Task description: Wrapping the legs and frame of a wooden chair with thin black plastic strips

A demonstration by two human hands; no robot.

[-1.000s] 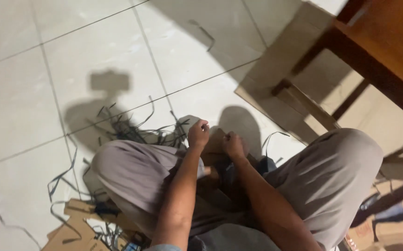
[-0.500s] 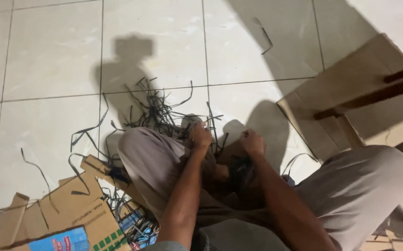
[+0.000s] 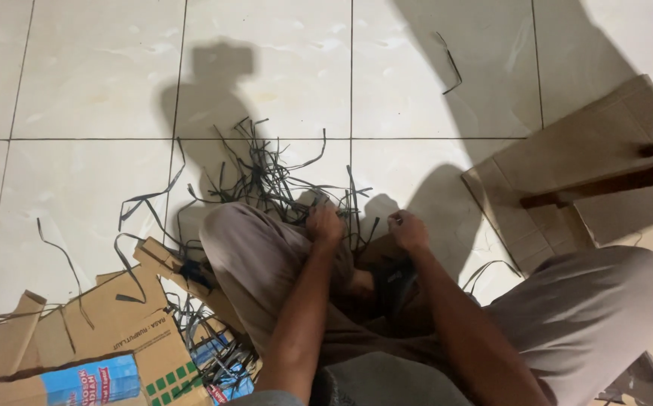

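Observation:
I sit cross-legged on the tiled floor in grey trousers. My left hand (image 3: 326,224) is curled into a fist at my left knee (image 3: 255,248), closed among thin dark strips (image 3: 266,177) that fan out over the floor ahead. My right hand (image 3: 408,230) is a hand's width to the right, fingers also closed, gripping the top of a small brown cardboard piece (image 3: 375,252) between my legs. What lies under the hands is in shadow.
A flattened cardboard box (image 3: 108,331) with a blue printed panel lies at lower left, with loose strips over it. Another cardboard sheet (image 3: 567,165) lies at right under dark wooden furniture legs (image 3: 612,184). A stray strip (image 3: 451,64) lies farther off.
The view has swung left and down, which brings more of the printed box into sight. Both hands stay close together at my knees, hardly moved.

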